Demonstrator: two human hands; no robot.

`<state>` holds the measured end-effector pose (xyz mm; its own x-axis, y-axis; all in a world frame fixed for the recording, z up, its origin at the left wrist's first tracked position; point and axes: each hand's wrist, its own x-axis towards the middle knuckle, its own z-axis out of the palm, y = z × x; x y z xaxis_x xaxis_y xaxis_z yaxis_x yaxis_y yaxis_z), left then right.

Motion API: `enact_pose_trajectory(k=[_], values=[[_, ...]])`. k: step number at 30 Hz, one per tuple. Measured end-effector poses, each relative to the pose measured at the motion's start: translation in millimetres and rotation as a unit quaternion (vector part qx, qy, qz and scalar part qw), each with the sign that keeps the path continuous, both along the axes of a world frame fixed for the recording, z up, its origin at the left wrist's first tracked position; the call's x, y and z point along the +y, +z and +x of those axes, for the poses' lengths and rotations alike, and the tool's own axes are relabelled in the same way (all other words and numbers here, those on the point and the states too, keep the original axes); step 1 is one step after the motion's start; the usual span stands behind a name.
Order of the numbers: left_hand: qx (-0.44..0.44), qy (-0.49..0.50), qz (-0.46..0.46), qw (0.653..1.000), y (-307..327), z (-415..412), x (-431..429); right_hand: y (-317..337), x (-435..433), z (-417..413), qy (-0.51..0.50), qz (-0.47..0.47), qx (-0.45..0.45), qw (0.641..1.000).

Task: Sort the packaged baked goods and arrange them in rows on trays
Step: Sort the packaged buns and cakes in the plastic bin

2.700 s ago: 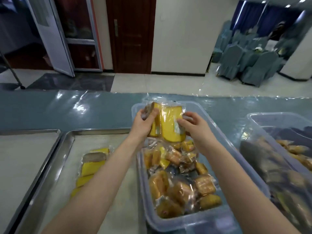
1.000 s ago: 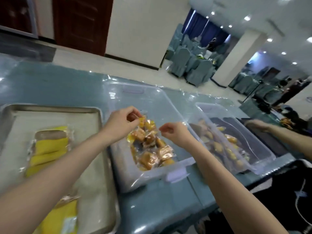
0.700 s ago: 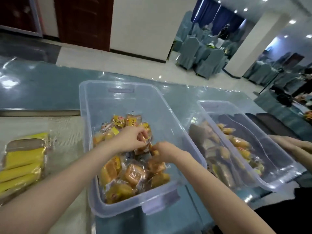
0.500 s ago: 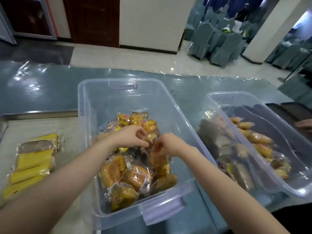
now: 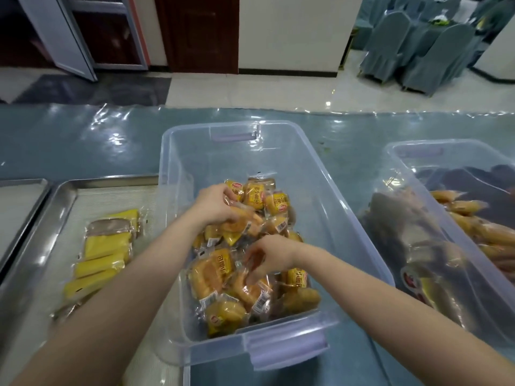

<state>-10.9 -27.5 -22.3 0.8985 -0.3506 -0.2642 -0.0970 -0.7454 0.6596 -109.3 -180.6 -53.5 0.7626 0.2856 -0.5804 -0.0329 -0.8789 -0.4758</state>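
Head view: inside the clear bin (image 5: 278,126), left grip (image 5: 214,204) curls round a bun packet (image 5: 241,220), right grip (image 5: 267,253) pinches a second packet (image 5: 249,291); the tray (image 5: 67,190) lies left, nearer the left grip.

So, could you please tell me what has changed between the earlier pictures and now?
The left hand and right hand no longer hold up the yellow cake pack; both have gone down into the clear bin, fingers curled onto the small wrapped buns. The yellow slices on the tray and the second bin stayed put.
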Motion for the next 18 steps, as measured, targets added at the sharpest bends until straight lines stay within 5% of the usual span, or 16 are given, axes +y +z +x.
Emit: enact_pose_trajectory(k=[3,5,9,12,18], values=[[0.011,0.013,-0.006,1.000,1,1,-1,5,-2,4,0.007,0.022,-0.047,0.999],[0.041,0.048,-0.041,0.997,-1,3,-1,15,-16,8,-0.077,0.067,-0.096,0.990],[0.120,0.114,-0.179,0.970,3,3,-3,35,-34,12,-0.342,0.256,-0.192,0.884],[0.155,0.126,-0.268,0.943,11,-2,-5,40,-28,19,-0.414,0.325,-0.196,0.827],[0.064,0.040,-0.155,0.985,15,4,-9,36,-29,35,-0.384,0.378,-0.125,0.833]])
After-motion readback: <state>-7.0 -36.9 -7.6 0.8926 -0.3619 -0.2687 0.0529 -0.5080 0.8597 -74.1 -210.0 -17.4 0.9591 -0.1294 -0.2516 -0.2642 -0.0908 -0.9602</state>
